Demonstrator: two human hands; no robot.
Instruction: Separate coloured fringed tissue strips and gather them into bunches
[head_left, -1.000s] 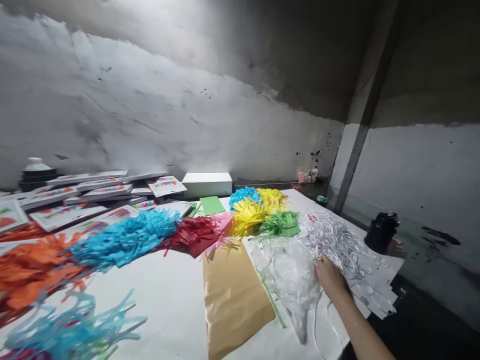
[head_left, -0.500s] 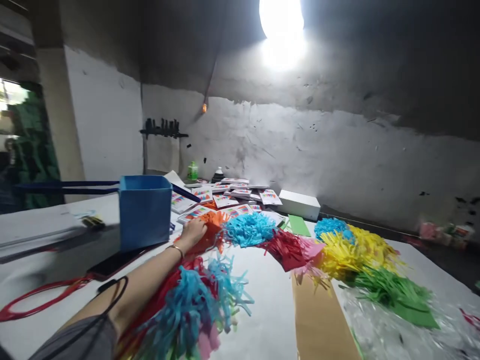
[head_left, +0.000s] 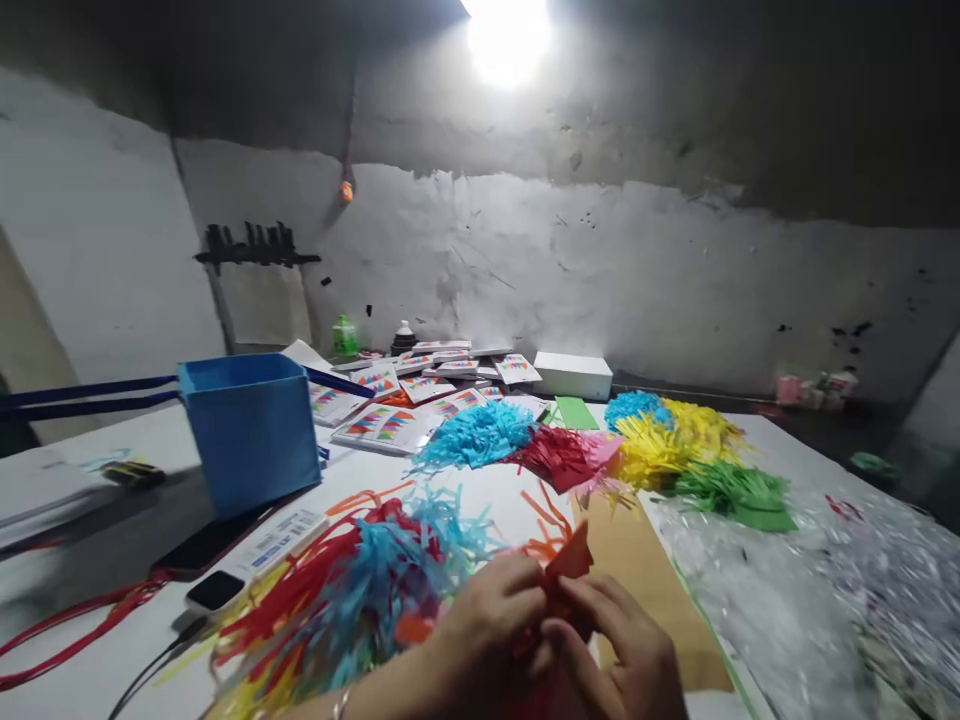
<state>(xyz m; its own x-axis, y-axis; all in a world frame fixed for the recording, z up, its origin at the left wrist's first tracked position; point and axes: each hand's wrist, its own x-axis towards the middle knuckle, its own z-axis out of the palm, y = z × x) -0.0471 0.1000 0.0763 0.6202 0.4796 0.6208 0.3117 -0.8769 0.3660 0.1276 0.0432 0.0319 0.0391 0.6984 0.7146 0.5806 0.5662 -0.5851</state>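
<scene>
Low in the head view, my left hand [head_left: 491, 610] is closed on a fringed orange paper piece [head_left: 568, 562] whose strips stick up past the fingers. My right hand [head_left: 626, 640] pinches the same orange paper from the other side, close to my left hand. Red paper shows dimly between and below the fingers. Left of my hands lies a mixed bunch of fringed strips [head_left: 390, 560], blue, red and yellow. Beyond them are a blue fringed pile [head_left: 480, 435] and a red fringed piece [head_left: 555, 455].
A blue box [head_left: 251, 430] stands at left, by a dark phone [head_left: 202, 545] and a white device [head_left: 217, 592]. Printed packets [head_left: 390, 425] and a white box [head_left: 574, 375] are at the back. Yellow fringe [head_left: 652, 450], green fringe [head_left: 739, 495], brown cardboard [head_left: 637, 570] and clear plastic [head_left: 780, 600] lie right.
My left hand has come back from the packets with the orange paper, toward me and to the right. My right hand has entered view, and the camera has turned right.
</scene>
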